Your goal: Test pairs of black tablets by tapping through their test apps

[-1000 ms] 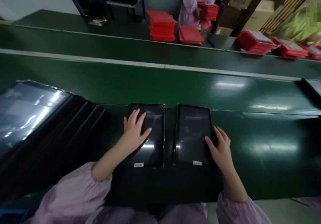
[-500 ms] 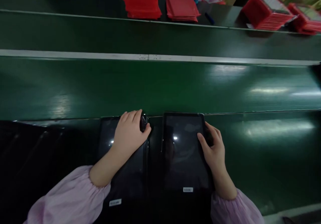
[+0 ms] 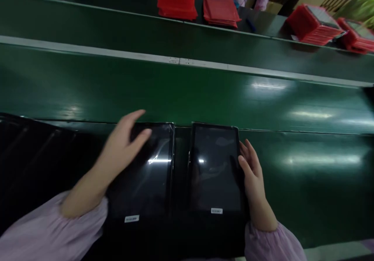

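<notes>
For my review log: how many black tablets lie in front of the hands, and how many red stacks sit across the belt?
Black tablets: 2
Red stacks: 4
Total: 6

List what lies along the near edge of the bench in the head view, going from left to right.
dark fanned stack → left tablet → right tablet → right hand, at that tablet's right edge

Two glossy glass-fronted tablets (image 3: 215, 169) on a smooth, shiny green belt (image 3: 204, 97).
</notes>
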Tool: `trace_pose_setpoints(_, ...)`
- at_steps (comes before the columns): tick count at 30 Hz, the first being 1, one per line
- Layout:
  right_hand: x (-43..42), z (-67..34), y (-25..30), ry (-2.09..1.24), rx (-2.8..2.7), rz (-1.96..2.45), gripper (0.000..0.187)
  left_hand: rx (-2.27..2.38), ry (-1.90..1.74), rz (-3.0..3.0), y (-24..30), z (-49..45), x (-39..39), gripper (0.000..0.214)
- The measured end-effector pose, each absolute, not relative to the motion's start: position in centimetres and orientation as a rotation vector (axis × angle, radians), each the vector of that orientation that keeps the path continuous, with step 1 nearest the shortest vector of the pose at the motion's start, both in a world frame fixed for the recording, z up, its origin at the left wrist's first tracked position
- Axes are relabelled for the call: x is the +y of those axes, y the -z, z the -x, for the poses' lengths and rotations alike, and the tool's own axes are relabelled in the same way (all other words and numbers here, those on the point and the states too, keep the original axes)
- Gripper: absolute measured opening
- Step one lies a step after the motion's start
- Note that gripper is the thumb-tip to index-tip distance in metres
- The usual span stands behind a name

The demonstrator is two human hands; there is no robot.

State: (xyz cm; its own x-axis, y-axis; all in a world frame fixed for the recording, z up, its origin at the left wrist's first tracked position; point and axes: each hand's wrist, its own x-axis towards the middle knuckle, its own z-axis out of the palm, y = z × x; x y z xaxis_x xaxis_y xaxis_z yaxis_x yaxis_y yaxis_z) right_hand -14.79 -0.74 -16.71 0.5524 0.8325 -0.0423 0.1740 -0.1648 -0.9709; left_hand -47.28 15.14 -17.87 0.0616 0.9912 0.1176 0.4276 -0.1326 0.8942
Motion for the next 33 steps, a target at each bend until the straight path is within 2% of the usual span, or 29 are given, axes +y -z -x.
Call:
trace_pose_setpoints(2, -1.2, 15.1, 16.7, -0.750, -0.860, 1.665, 0.072, 1.587, -1.232, -1.360, 19.1, 50.5, 12.7, 0.049)
trace_pose_setpoints(5, -1.0, 15.8, 16.8, -0.782, -0.843, 1.649, 0.072, 1.575, -1.215, -0.911, 21.1, 53.0, 8.8, 0.048)
trace_pose_setpoints(8, -0.1, 16.6, 16.9, -0.831, -0.808, 1.607, 0.072, 1.576, -1.212, -0.730, 21.9, 52.6, 6.7, 0.048)
trace_pose_setpoints(12, 0.8, 17.0, 17.0, -0.870, -0.809, 1.575, 0.072, 1.483, -1.279, -0.737, 21.6, 50.8, 7.4, 0.044)
trace_pose_setpoints(20, 2.4, 15.3, 17.2, -0.844, -0.849, 1.556, 0.067, 1.393, -1.289, -0.800, 21.3, 49.2, 9.9, 0.053)
trace_pose_setpoints(25, 4.1, 13.8, 16.5, -0.691, -0.850, 1.594, 0.066, 1.323, -1.291, -0.793, 20.7, 47.6, 11.8, 0.049)
trace_pose_setpoints(27, 3.9, 13.4, 16.0, -0.508, -0.927, 1.617, 0.059, 1.278, -1.308, -0.798, 20.7, 47.3, 12.3, 0.050)
trace_pose_setpoints(31, 2.2, 13.4, 14.2, -0.234, -1.366, 1.539, 0.020, 1.237, -1.245, -0.871, 21.2, 47.9, 12.6, 0.061)
trace_pose_setpoints(33, 1.4, 13.9, 13.2, -0.248, -1.660, 1.426, 0.019, 1.238, -1.195, -0.916, 21.5, 48.5, 12.9, 0.068)
